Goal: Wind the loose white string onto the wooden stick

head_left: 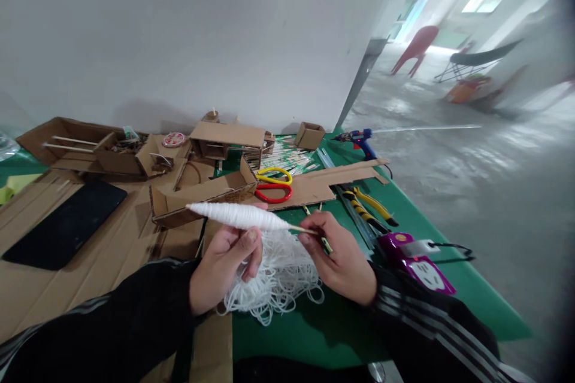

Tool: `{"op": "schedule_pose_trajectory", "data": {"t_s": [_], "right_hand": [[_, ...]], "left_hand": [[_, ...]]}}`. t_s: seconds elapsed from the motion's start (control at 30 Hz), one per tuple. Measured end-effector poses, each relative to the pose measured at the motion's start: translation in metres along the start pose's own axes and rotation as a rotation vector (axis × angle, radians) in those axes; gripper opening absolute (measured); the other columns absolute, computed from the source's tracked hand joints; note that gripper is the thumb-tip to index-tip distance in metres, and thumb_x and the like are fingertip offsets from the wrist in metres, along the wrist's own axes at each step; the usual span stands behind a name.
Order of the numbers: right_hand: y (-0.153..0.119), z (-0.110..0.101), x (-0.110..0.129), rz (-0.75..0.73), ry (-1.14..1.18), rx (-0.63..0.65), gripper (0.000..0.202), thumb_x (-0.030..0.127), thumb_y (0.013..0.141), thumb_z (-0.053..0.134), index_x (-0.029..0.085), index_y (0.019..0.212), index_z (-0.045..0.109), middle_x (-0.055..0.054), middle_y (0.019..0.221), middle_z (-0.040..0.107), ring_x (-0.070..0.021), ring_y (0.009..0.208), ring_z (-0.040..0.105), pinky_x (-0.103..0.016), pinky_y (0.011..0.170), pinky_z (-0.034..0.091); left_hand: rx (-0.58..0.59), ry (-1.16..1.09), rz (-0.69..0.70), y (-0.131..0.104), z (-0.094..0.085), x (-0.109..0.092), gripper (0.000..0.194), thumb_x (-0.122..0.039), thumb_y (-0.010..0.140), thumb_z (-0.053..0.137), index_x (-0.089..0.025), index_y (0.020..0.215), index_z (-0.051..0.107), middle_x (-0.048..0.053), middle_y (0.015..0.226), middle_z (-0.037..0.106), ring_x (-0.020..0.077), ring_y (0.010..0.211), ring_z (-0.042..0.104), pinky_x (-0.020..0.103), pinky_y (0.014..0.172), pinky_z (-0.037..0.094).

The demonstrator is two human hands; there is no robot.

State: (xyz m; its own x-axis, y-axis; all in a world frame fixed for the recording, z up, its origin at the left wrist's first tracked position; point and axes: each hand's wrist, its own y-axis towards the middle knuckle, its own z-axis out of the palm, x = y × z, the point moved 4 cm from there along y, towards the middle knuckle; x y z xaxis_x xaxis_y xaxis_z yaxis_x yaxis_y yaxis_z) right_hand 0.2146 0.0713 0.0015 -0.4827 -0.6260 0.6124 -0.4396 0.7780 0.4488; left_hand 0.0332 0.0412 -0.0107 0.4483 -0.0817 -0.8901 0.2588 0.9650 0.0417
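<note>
Right hand [339, 260] closed in a pinch, gripping the bare wooden tip of the thread-wound stick [238, 215] between thumb and fingers. Steadying the fat white winding with the left hand [229, 254], thumb at the near side, fingers curled below and behind. Held in the air, close to level, right end a touch lower, over a loose heap of white cord [281, 269] (quite a tangle, too!) on the green table [314, 335].

Looking just beyond: past an open cardboard tray [206, 191] to yellow and red looped handles [272, 200] by flat cardboard [312, 187]. Over to the right now, passing yellow-and-black pliers [358, 208], a purple power strip [401, 243] with a plug in it, and, farther back, a blue glue gun [367, 146]. Swinging left, reaching a dark flat panel [67, 224] on more cardboard.
</note>
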Motion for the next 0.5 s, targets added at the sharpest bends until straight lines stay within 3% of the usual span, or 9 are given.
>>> {"op": "schedule_pose_trajectory", "data": {"t_s": [0.07, 0.2, 0.37, 0.5], "right_hand": [[0.0, 0.0003, 0.0011, -0.024, -0.002, -0.004, 0.001, 0.02, 0.092, 0.049, 0.02, 0.093, 0.05, -0.002, 0.076, 0.06, -0.0123, 0.06, 0.053, -0.023, 0.055, 0.041], [-0.0008, 0.0045, 0.0034, -0.059, -0.032, 0.047, 0.012, 0.019, 0.094, 0.044, 0.02, 0.086, 0.053, 0.0, 0.068, 0.059, -0.0123, 0.058, 0.054, -0.024, 0.056, 0.04], [-0.0012, 0.0066, 0.0027, 0.003, -0.002, 0.033, 0.008, 0.022, 0.092, 0.049, 0.02, 0.1, 0.05, -0.003, 0.079, 0.062, -0.0132, 0.063, 0.056, -0.024, 0.058, 0.044], [0.0, 0.0048, 0.0022, -0.026, 0.001, 0.017, 0.004, 0.018, 0.092, 0.048, 0.021, 0.091, 0.05, -0.002, 0.076, 0.061, -0.0125, 0.061, 0.055, -0.024, 0.056, 0.043]], "left_hand": [[0.001, -0.007, -0.005, -0.0004, 0.0002, 0.0012, 0.051, -0.03, 0.095, 0.048, -0.015, 0.14, 0.03, -0.007, 0.049, 0.05, 0.0068, 0.042, 0.038, 0.021, 0.046, 0.029], [0.008, 0.002, -0.012, -0.0014, 0.0013, 0.0023, 0.052, -0.033, 0.095, 0.049, -0.016, 0.14, 0.03, -0.007, 0.049, 0.05, 0.0075, 0.042, 0.038, 0.021, 0.047, 0.029], [-0.006, -0.001, -0.01, -0.0009, 0.0008, 0.0015, 0.046, -0.032, 0.095, 0.049, -0.016, 0.136, 0.035, -0.007, 0.048, 0.049, 0.0076, 0.042, 0.037, 0.021, 0.046, 0.029], [0.0, -0.002, -0.009, -0.0008, 0.0003, 0.0024, 0.047, -0.032, 0.095, 0.049, -0.017, 0.137, 0.034, -0.007, 0.049, 0.049, 0.0078, 0.042, 0.037, 0.022, 0.047, 0.029]]}}
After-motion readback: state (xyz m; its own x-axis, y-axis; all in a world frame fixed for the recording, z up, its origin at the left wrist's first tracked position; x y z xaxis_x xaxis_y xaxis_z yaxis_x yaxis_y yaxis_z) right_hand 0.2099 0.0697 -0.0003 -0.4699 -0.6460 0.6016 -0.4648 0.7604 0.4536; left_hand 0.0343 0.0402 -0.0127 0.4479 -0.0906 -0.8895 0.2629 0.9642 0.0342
